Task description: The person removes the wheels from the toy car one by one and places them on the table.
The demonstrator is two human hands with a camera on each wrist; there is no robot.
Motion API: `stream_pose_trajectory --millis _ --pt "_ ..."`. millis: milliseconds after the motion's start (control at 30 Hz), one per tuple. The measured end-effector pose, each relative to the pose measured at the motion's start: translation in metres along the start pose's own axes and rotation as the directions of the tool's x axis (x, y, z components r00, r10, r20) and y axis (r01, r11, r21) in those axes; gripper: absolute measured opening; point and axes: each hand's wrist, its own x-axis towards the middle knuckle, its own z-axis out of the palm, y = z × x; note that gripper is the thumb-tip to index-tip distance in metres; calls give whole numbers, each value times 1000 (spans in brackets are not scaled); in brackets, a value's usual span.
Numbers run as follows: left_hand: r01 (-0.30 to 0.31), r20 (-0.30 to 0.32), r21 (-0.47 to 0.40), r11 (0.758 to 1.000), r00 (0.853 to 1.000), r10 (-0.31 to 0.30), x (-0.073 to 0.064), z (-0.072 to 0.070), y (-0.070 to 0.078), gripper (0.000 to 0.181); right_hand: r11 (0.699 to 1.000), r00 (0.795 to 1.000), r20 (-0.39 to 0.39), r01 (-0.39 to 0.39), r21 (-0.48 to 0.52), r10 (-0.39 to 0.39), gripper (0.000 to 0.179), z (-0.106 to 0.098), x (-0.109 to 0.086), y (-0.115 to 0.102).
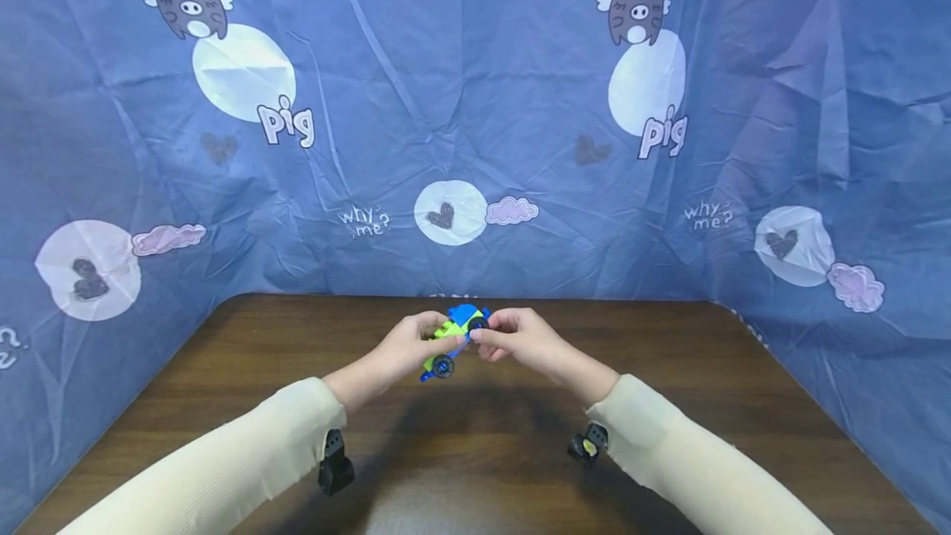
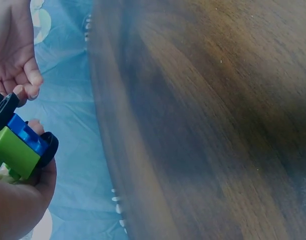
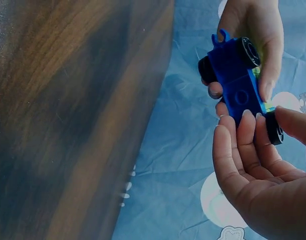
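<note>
Held in the air above the table is a small toy car [image 1: 466,314] with a lime green body, blue base and black wheels. My left hand [image 1: 409,347] grips the car by its sides, thumb along the green body. My right hand [image 1: 526,337] pinches the far end at a black wheel [image 3: 274,128], between thumb and fingers. The right wrist view shows the blue underside [image 3: 235,82], with a small hook-like piece [image 3: 221,37] at one end. In the left wrist view, the green part [image 2: 15,152] faces the camera; the fourth wheel is hidden.
A dark brown wooden table [image 1: 475,469] lies under both hands. Behind it and at its sides hangs a blue cloth [image 1: 461,122] printed with pigs, hearts and clouds. Black wrist cameras are strapped below the left cuff [image 1: 336,465] and the right cuff [image 1: 589,446].
</note>
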Motion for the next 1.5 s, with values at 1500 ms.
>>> stream_pose_trajectory --millis 1500 --pt "-36 -101 238 971 993 62 6 6 1 28 931 956 -213 117 -345 -200 24 19 6 2"
